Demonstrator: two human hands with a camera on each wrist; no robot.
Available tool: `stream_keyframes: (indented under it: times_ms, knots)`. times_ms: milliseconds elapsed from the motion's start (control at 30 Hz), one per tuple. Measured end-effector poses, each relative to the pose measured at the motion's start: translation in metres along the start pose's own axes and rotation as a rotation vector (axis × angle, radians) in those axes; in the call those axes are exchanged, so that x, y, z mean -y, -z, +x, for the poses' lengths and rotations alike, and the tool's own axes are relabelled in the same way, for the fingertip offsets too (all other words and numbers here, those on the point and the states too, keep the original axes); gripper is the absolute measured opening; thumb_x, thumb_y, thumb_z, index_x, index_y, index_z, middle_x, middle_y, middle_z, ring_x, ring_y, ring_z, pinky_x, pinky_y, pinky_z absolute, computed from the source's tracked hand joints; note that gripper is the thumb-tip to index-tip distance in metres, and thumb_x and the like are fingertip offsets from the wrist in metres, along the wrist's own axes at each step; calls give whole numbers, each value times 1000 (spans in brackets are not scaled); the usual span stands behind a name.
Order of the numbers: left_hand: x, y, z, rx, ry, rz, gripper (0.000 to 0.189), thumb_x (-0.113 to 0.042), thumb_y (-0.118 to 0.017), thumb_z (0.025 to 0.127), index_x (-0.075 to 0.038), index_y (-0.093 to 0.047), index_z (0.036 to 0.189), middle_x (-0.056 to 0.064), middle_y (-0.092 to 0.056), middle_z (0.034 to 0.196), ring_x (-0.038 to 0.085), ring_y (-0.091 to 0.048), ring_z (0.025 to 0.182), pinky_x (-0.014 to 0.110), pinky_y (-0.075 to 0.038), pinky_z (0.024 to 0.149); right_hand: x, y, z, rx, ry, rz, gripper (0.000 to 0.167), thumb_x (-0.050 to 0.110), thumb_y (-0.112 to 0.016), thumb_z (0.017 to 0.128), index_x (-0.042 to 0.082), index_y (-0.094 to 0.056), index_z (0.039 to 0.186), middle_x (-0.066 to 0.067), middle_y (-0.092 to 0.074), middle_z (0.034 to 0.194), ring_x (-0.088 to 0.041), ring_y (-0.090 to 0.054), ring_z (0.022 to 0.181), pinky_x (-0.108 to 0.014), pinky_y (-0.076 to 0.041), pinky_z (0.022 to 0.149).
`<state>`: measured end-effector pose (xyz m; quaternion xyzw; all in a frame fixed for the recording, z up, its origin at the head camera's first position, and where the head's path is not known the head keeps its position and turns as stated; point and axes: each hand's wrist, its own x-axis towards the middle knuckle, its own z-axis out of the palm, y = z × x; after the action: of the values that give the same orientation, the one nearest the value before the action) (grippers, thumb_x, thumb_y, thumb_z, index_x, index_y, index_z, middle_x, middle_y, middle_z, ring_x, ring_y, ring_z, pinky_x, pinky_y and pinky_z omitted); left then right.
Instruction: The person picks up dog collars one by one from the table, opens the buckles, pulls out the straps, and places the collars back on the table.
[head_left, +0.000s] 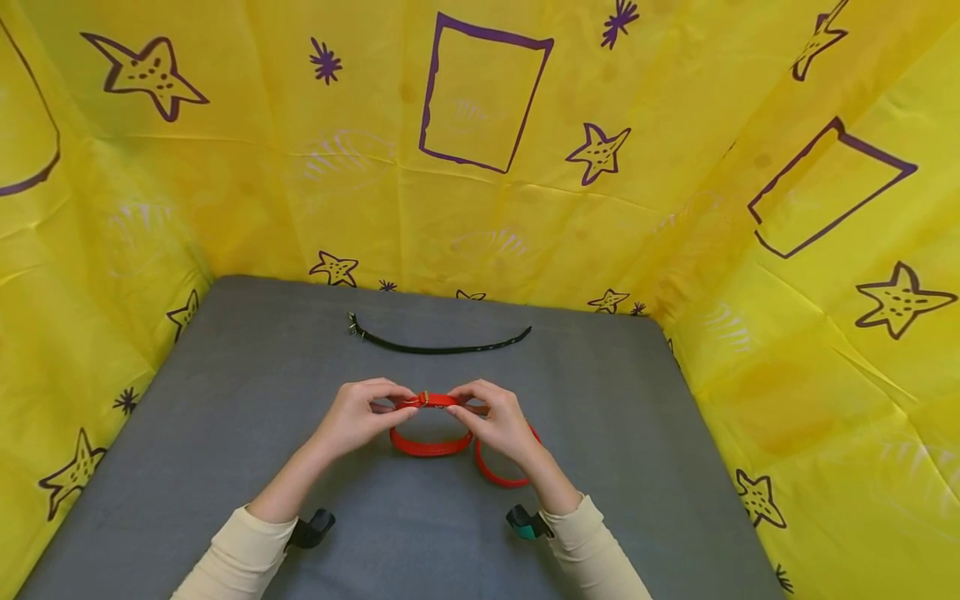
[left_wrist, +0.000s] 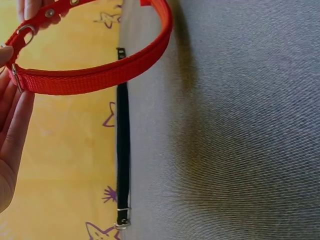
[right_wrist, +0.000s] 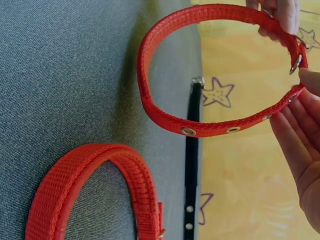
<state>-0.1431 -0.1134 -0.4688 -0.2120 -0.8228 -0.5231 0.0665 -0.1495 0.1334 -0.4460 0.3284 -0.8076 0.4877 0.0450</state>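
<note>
A red collar (head_left: 431,448), bent round into a loop, is held up over the grey table between both hands. My left hand (head_left: 363,412) pinches it beside the metal buckle (head_left: 425,398), thumb below and fingers above. On the other side, my right hand (head_left: 497,417) pinches the strap between thumb and fingers. Metal eyelets (right_wrist: 233,130) dot the strap in the right wrist view, and a D-ring (left_wrist: 26,34) shows near the left fingers. A second red collar (right_wrist: 90,165), also looped, stands on the table under the right forearm.
A black collar (head_left: 442,350) lies stretched out across the grey table (head_left: 247,400), beyond the hands, its buckle end to the left. Yellow cloth walls (head_left: 360,192) printed with stars and frames rise at the back and both sides.
</note>
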Motion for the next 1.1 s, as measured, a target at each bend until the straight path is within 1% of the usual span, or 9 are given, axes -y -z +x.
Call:
stream_keyframes:
  times_ms: [167,333,533,600,700,833,900,1000,1100]
  knots:
    - [2,0,-2,-9,23,-12,17,-18,-83,79,-17,-77,95,-9,-69,88,7,-65,79,25,-57,68,-26,-7,-4,-9,-24,0,17,5,-74,85,4,-71,102,-8,-67,96,-22,-66,87,-25,-57,72]
    - [6,2,-4,-30,32,-29,15,-17,-82,80,-18,-77,95,-9,-70,88,8,-66,80,26,-57,67,-33,-6,-5,-13,-50,9,15,12,-74,88,12,-72,103,1,-66,96,-13,-65,87,-24,-56,72]
    - [10,3,-4,-59,55,-32,15,-17,-82,80,-17,-77,94,-7,-70,88,8,-66,80,25,-57,66,-38,-4,-7,-31,-66,14,14,13,-73,89,12,-72,103,2,-66,95,-13,-65,87,-25,-57,69]
    - [12,4,-4,-77,89,-33,15,-19,-82,80,-16,-77,94,-7,-70,86,9,-66,79,26,-57,67,-40,-4,-7,-42,-91,19,14,13,-73,89,12,-72,103,1,-66,95,-13,-65,88,-25,-57,69]
    - [16,5,-4,-108,165,-25,17,-23,-82,80,-16,-77,94,-6,-71,83,9,-66,78,26,-54,67,-44,-3,-7,-83,-141,20,16,11,-73,88,11,-72,104,-1,-68,97,-15,-65,89,-24,-57,69]
    - [22,10,-5,-124,269,-29,20,-27,-82,81,-14,-76,96,-4,-72,81,10,-66,78,26,-52,66,-45,2,-7,-149,-193,12,17,7,-74,87,6,-73,103,-7,-70,96,-22,-66,87,-25,-57,66]
    - [25,13,-5,-121,311,-48,23,-29,-80,82,-12,-76,98,-2,-73,82,12,-67,79,27,-53,67,-38,7,-5,-167,-215,11,16,6,-73,87,3,-72,103,-10,-71,94,-25,-66,86,-26,-56,66]
    - [29,17,-5,-125,376,-110,27,-29,-80,83,-9,-74,101,3,-74,85,16,-69,78,33,-56,70,-29,15,-2,-187,-265,22,16,7,-72,89,1,-72,104,-12,-71,92,-25,-66,86,-30,-55,72]
    - [32,20,-4,-143,426,-176,31,-27,-78,85,-4,-73,105,9,-74,89,19,-71,77,37,-57,72,-31,19,0,-207,-331,111,19,7,-70,90,-1,-70,107,-14,-71,92,-25,-67,86,-38,-55,80]
